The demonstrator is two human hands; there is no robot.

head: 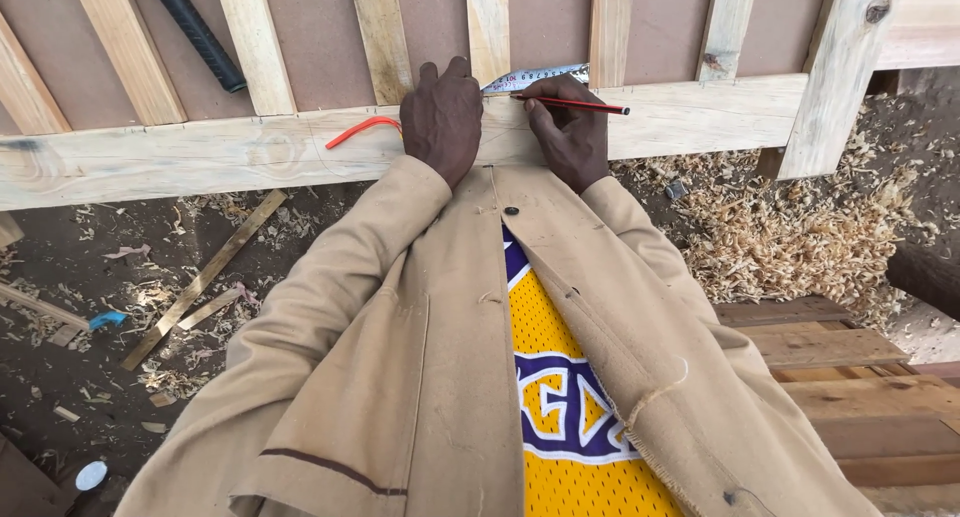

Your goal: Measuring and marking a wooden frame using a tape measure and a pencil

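Note:
My left hand [442, 119] presses flat on a long pale wooden rail [200, 157] of a slatted frame, covering part of a tape measure whose silver blade [535, 77] sticks out to the right. An orange strap [358, 129] curls out from under that hand on the left. My right hand [568, 127] rests on the same rail and grips a red pencil [585, 105], its tip at the edge of the blade. Tan coat sleeves cover both arms.
Upright wooden slats [255, 42] over brown board fill the top. A black pipe [195, 32] lies at the upper left. Wood shavings [780, 232] pile at the right, loose sticks [200, 277] on the dirt floor at the left, stacked planks [850, 377] at the lower right.

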